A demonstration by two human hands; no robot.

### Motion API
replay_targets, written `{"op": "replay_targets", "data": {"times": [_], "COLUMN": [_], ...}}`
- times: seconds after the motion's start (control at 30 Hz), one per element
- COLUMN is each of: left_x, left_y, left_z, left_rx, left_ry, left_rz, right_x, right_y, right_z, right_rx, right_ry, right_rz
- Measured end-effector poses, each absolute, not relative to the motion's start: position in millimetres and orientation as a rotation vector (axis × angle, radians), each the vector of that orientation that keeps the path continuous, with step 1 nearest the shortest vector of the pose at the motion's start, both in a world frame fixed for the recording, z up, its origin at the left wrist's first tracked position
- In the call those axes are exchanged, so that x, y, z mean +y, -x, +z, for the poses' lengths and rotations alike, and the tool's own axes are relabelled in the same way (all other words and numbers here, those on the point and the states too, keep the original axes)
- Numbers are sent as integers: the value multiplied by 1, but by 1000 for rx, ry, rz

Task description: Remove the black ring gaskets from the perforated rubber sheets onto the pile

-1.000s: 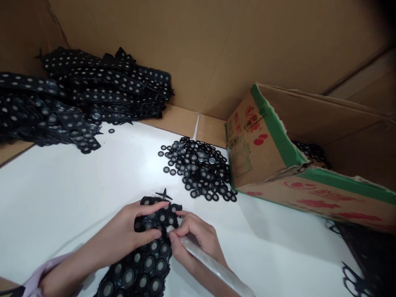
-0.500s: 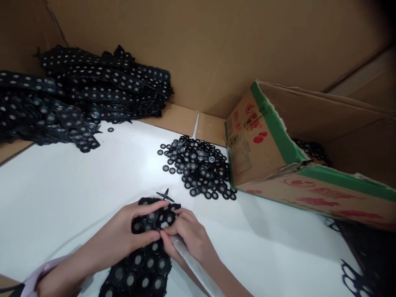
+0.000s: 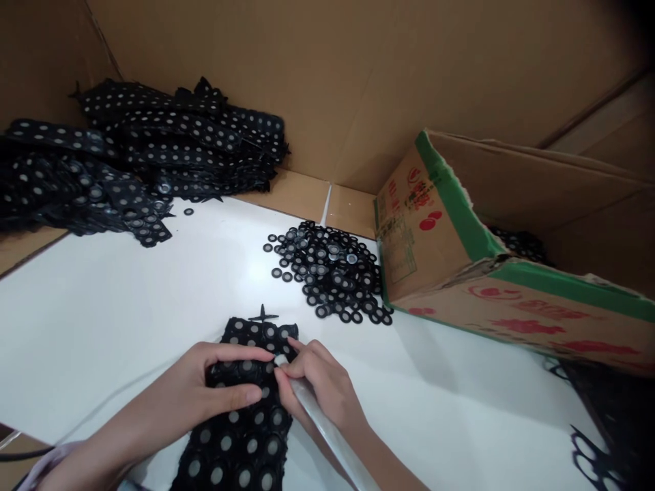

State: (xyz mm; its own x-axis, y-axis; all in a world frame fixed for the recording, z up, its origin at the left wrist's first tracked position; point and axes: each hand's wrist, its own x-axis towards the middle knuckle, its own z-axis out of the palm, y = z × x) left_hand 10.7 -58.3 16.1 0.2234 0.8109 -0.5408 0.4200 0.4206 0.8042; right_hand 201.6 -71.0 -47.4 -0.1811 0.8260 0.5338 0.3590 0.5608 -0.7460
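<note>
On the white table [image 3: 102, 320] our left hand [image 3: 215, 392] pinches the black strip [image 3: 245, 409], lying lengthwise away from us; our right hand [image 3: 320, 385] grips a clear rod [image 3: 327, 429].

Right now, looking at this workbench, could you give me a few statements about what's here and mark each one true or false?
1. The left hand presses on a black sheet of rings. True.
2. The right hand holds a red screwdriver. False: it holds a clear rod-like tool.
3. A heap of loose black rings lies beside the cardboard box. True.
4. The stack of black sheets sits at the near right corner. False: it is at the far left.
5. The white table surface lies under the hands. True.
</note>
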Motion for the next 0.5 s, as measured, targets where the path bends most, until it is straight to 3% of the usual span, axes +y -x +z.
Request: {"op": "replay_targets", "data": {"times": [0.2,0.37,0.5], "left_x": [-62,-66,-67], "left_y": [-23,-18,-12], "left_z": [12,9,6], "left_rx": [1484,1534,1499], "left_ry": [-1241,-1272,-1320], "left_rz": [414,411,408], "right_x": [-72,-79,-86], "right_y": [-215,-220,-216], "right_z": [-25,-18,-21], "right_rx": [-1647,-1530,-1741], "right_ry": [1126,1048,936], "right_rz": [969,887,928]}}
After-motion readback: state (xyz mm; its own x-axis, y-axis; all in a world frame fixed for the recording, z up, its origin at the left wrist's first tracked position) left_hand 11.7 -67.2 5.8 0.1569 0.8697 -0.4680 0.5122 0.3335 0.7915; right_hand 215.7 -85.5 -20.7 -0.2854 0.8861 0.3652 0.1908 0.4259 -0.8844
